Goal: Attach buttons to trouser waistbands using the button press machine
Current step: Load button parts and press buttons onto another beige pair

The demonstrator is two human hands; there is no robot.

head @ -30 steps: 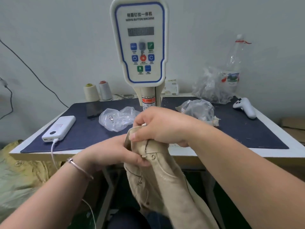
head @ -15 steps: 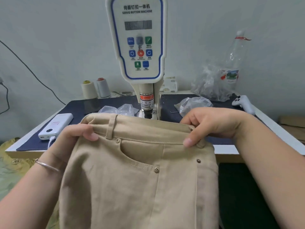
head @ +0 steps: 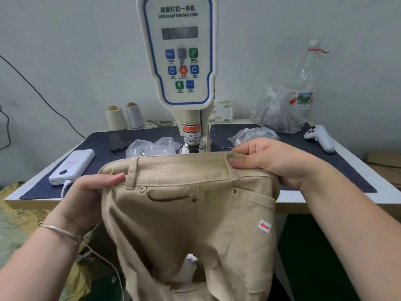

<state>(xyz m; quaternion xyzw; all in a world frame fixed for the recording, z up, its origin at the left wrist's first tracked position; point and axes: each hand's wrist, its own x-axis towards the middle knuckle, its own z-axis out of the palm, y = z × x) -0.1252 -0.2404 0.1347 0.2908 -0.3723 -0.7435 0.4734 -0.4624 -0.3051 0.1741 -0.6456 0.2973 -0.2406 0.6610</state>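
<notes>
1. Head cam, the only view: one pair of tan trousers point(head: 186, 222) held up right in front of the button machine point(head: 179, 53), waistband just below its press head.
2. Left hand point(head: 86, 196) grips the waistband's left end, fingers curled behind, thumb on top by a belt loop.
3. Right hand point(head: 267, 161) pinches the right end at another loop.
4. Left of the machine: two thread cones point(head: 124, 117), one power bank point(head: 72, 166).
5. Three plastic bags point(head: 275, 109) around the machine; right of it, one bottle point(head: 306, 83) and one white controller point(head: 320, 137).

Even, soft indoor light, faint shadows, slight motion blur, wide-angle bending at edges.
</notes>
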